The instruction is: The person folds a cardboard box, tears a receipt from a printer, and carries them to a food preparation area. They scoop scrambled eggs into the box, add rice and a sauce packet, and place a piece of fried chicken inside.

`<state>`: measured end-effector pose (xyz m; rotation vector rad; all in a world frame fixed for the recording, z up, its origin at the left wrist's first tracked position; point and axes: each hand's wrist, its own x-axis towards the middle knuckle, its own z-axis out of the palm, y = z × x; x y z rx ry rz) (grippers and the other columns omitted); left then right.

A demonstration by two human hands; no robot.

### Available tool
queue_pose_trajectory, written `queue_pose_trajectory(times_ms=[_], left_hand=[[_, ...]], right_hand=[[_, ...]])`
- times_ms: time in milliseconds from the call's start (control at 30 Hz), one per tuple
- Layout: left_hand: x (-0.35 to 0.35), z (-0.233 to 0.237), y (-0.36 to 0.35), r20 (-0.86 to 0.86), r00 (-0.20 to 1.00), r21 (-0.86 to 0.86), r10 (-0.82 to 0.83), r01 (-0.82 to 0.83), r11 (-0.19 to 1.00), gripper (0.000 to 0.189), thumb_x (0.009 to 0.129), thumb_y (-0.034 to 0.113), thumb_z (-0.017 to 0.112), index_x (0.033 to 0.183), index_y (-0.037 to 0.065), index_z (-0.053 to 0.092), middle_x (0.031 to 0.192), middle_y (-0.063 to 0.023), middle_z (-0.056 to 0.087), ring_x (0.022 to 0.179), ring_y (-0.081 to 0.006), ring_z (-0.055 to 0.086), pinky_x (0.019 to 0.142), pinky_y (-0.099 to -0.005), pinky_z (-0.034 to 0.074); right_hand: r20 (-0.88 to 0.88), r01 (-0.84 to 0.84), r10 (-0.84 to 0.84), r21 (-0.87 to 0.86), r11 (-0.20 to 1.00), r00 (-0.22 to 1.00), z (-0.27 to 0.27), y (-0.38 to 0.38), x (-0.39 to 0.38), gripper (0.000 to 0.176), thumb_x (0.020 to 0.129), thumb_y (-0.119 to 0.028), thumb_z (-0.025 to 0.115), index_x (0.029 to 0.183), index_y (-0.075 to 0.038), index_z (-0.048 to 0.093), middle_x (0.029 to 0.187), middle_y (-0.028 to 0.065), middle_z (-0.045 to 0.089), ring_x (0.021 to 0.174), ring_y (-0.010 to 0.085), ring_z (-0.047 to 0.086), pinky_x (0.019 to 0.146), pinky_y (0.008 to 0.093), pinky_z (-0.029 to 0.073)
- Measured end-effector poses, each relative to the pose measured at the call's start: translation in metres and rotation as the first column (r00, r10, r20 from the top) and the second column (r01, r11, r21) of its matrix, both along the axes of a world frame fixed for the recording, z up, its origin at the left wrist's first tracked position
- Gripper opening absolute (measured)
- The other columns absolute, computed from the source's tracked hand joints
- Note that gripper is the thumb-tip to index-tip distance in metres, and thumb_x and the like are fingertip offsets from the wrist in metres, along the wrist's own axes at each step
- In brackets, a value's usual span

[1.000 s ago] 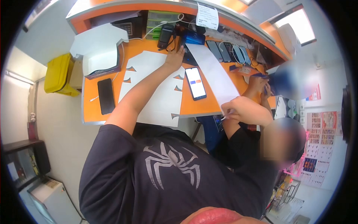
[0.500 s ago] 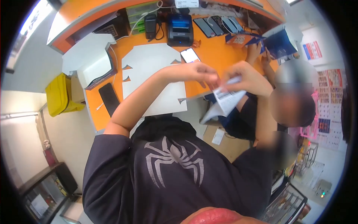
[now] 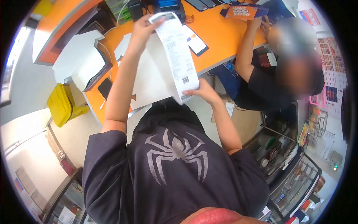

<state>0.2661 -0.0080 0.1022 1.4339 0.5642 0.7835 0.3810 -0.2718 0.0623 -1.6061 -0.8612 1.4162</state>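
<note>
A long printed receipt is stretched out in front of me, with a barcode near its lower end. My left hand pinches its top end. Lower down, my right hand grips the bottom corner between thumb and fingers. Behind the paper, a flat white cardboard sheet with cut notches lies on the orange table, partly hidden by the receipt and my left arm. A phone with a lit screen rests just right of the receipt.
An open white box and a dark phone are at the left. Beyond sits a receipt printer. At right a person handles a printed box. A yellow bin stands beside the table.
The crumpled or folded receipt is now spread out lengthwise. My left hand has moved up and left, my right hand down and left. The view has shifted, and the person at right holds the box higher in view.
</note>
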Motion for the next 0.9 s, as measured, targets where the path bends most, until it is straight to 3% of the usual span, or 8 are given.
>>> queue_pose_trajectory(times_ms=[100,300,400,533,633,767,867,900], left_hand=[[-0.008,-0.021,0.026,-0.012,0.996,-0.072,0.09,-0.091,0.993,0.038,0.078,0.03,0.068,0.103,0.003,0.058,0.09,-0.0032,0.065,0.084,-0.011,0.06,0.084,-0.0265,0.042],[0.007,-0.067,0.042,-0.112,0.987,0.012,0.116,-0.115,0.993,0.033,0.078,0.02,0.069,0.099,-0.003,0.057,0.084,-0.0085,0.065,0.076,-0.0129,0.062,0.07,-0.023,0.046],[0.034,-0.097,0.034,-0.156,0.982,0.149,0.104,-0.08,0.986,0.03,0.077,0.018,0.069,0.096,-0.002,0.06,0.082,-0.0087,0.066,0.073,-0.0117,0.062,0.065,-0.0208,0.045],[0.069,-0.114,0.021,-0.318,0.941,0.269,0.113,-0.024,0.963,0.03,0.077,0.021,0.068,0.101,0.003,0.06,0.081,-0.0098,0.067,0.074,-0.0112,0.063,0.063,-0.0206,0.045],[0.092,-0.112,0.012,-0.315,0.918,0.534,0.242,-0.039,0.844,0.028,0.076,0.019,0.068,0.1,0.006,0.061,0.081,-0.0084,0.067,0.07,-0.0129,0.063,0.063,-0.0236,0.046],[0.101,-0.109,-0.004,-0.386,0.81,0.8,0.441,0.056,0.597,0.031,0.074,0.017,0.067,0.101,0.006,0.059,0.086,-0.0078,0.064,0.081,-0.0237,0.058,0.07,-0.0337,0.045],[0.106,-0.107,-0.039,-0.059,0.869,0.939,0.491,-0.118,0.322,0.029,0.073,0.013,0.064,0.101,0.006,0.058,0.09,-0.0077,0.061,0.091,-0.0282,0.054,0.077,-0.0377,0.043],[0.106,-0.123,-0.058,-0.15,0.935,0.889,0.32,-0.014,0.458,0.026,0.074,0.012,0.061,0.099,0.005,0.058,0.09,-0.009,0.059,0.092,-0.0293,0.053,0.08,-0.0399,0.041]], right_hand=[[0.006,0.063,-0.063,-0.139,0.988,0.998,-0.014,-0.042,0.0,0.036,0.069,-0.015,0.074,0.097,0.004,0.063,0.09,0.011,0.066,0.081,0.0153,0.061,0.077,0.0264,0.046],[-0.039,0.434,-0.457,-0.25,0.866,0.889,-0.086,-0.138,0.033,0.018,0.074,-0.016,0.071,0.085,-0.005,0.064,0.079,0.0062,0.066,0.069,0.0118,0.061,0.061,0.0224,0.043],[-0.166,0.704,-0.725,-0.172,0.689,0.669,-0.131,-0.161,0.034,0.012,0.076,-0.015,0.069,0.075,-0.01,0.059,0.069,0.0012,0.061,0.057,0.0081,0.054,0.051,0.0201,0.036],[-0.286,0.863,-0.863,-0.171,0.475,0.417,-0.172,-0.163,0.022,0.016,0.078,-0.013,0.068,0.073,-0.013,0.053,0.069,-0.0023,0.056,0.05,0.0059,0.043,0.047,0.0208,0.03],[-0.446,0.872,-0.81,-0.117,0.475,0.381,-0.218,-0.17,0.018,0.017,0.08,-0.009,0.065,0.076,-0.011,0.049,0.079,0.0009,0.058,0.061,0.0097,0.054,0.054,0.0214,0.041],[-0.525,0.922,-0.838,-0.23,0.312,0.153,-0.227,-0.15,-0.001,0.015,0.083,-0.003,0.06,0.081,-0.008,0.046,0.094,0.007,0.059,0.086,0.0215,0.061,0.077,0.0292,0.051],[-0.56,0.924,-0.817,-0.226,0.31,0.137,-0.242,-0.143,-0.003,0.012,0.084,-0.003,0.057,0.082,-0.008,0.047,0.1,0.009,0.058,0.099,0.0251,0.059,0.088,0.033,0.049],[-0.56,0.923,-0.817,-0.226,0.31,0.138,-0.243,-0.139,-0.002,0.012,0.084,-0.003,0.057,0.082,-0.008,0.047,0.1,0.0092,0.058,0.099,0.0248,0.059,0.087,0.033,0.049]])
